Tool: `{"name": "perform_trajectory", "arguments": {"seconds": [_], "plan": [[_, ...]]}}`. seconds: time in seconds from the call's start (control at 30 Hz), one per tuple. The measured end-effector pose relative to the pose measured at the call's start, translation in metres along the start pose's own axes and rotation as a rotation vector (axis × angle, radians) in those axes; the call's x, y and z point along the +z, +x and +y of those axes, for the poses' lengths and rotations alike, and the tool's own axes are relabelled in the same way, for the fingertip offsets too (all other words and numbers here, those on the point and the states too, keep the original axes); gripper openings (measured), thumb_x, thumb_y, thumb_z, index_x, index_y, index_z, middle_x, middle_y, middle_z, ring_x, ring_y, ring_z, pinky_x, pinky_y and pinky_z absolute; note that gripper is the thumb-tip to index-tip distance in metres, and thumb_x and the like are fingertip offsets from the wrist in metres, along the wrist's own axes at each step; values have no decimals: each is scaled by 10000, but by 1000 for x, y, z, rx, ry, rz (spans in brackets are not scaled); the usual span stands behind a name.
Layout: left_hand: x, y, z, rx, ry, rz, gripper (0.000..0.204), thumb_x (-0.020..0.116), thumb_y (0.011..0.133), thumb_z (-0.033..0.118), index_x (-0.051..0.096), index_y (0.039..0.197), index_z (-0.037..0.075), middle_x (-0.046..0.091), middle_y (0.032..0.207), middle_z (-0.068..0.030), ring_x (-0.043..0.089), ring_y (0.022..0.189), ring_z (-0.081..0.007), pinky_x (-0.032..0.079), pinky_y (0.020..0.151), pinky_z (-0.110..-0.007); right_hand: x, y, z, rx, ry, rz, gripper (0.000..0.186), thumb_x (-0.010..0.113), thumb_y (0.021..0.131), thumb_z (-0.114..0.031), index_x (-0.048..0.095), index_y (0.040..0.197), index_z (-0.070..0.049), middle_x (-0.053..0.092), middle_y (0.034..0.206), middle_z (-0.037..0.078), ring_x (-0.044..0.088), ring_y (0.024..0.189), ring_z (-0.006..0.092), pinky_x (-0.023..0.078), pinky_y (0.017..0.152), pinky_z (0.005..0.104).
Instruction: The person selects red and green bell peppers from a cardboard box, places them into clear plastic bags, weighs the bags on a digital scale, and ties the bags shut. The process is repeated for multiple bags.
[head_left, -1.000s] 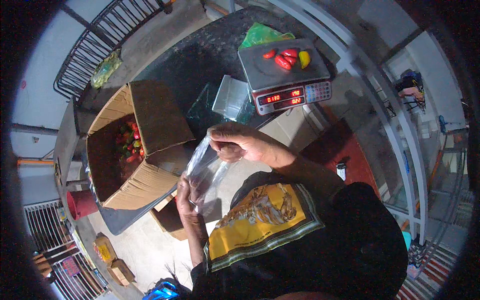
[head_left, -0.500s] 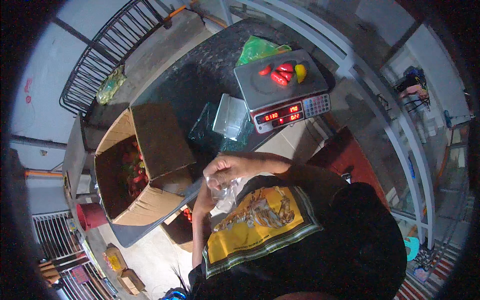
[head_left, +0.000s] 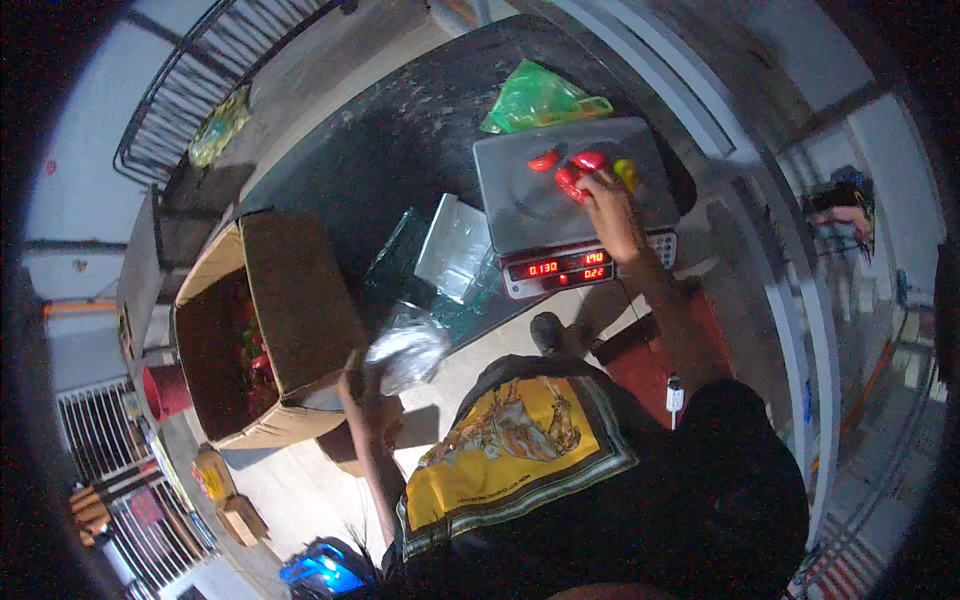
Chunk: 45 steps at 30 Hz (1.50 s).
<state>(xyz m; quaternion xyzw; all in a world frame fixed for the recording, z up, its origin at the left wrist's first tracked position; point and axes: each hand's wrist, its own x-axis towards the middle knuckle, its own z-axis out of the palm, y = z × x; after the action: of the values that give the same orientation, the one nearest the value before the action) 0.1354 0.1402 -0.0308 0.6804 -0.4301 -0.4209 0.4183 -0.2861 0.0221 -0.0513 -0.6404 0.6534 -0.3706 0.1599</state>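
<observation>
My left hand (head_left: 356, 383) is closed on a crumpled clear plastic bag (head_left: 408, 350), beside the open cardboard box (head_left: 295, 320) of red and green peppers (head_left: 255, 360). My right hand (head_left: 609, 212) reaches over the grey pan of the red-and-silver digital scale (head_left: 510, 195), its fingers curled on a red pepper (head_left: 568, 182). Other red peppers (head_left: 589, 161) and a yellow one (head_left: 625, 172) lie around that hand. The scale's red display is lit.
The dark table (head_left: 370, 135) holds a green bag (head_left: 535, 100) and a silvery tray (head_left: 445, 250). A railing (head_left: 190, 75) runs at upper left, white metal bars (head_left: 805, 420) at right. A lower carton (head_left: 340, 450) and red bucket (head_left: 165, 390) lie below and left.
My right hand has left the bag and moved up and right onto the peppers on the scale. My left hand keeps the bag and has shifted slightly left.
</observation>
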Motion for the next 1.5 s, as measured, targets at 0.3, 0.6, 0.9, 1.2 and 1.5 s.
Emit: {"name": "perform_trajectory", "arguments": {"seconds": [0.3, 0.6, 0.9, 1.2, 1.5], "plan": [[-71, -15, 45, 76, -289, 478, 310, 512, 906, 173, 458, 1152, -8, 487, 1172, -127, 492, 1057, -206, 410, 904, -347, 25, 19, 49, -25, -471, -77, 371, 560, 752, -33, 505, 1117, -62, 529, 1109, 187, 507, 1028, 361, 427, 851, 418], [-197, 2, 34, 382, -274, 730, 396, 471, 915, 192, 418, 1245, -20, 497, 1187, -128, 484, 1078, -210, 361, 939, -340, 14, 25, 18, -226, -430, -236, 425, 581, 730, 29, 525, 1146, -39, 549, 1112, 187, 528, 1013, 363, 438, 855, 395], [-298, 11, -15, 431, -359, 1011, 401, 488, 896, 301, 492, 1119, -32, 539, 999, -89, 497, 918, -177, 391, 800, -308, 56, 41, -74, -24, 32, -237, 349, 526, 812, -24, 534, 1160, -28, 585, 1075, 106, 575, 915, 155, 462, 748, 267], [-302, 58, -37, 341, -507, 933, 305, 378, 940, 157, 460, 1170, -25, 534, 1071, -82, 505, 938, -137, 402, 814, -263, 233, 31, -390, -288, 619, -912, 315, 536, 852, -106, 543, 1161, -45, 557, 1112, 59, 572, 868, 115, 481, 690, 225], [-296, 70, -49, 405, -530, 948, 307, 392, 934, 109, 444, 1196, -42, 523, 1112, -78, 510, 963, -143, 403, 850, -286, 418, 62, -445, -640, 10, -1188, 242, 585, 688, -28, 668, 905, -99, 653, 805, 100, 624, 750, 206, 489, 688, 313]]}}
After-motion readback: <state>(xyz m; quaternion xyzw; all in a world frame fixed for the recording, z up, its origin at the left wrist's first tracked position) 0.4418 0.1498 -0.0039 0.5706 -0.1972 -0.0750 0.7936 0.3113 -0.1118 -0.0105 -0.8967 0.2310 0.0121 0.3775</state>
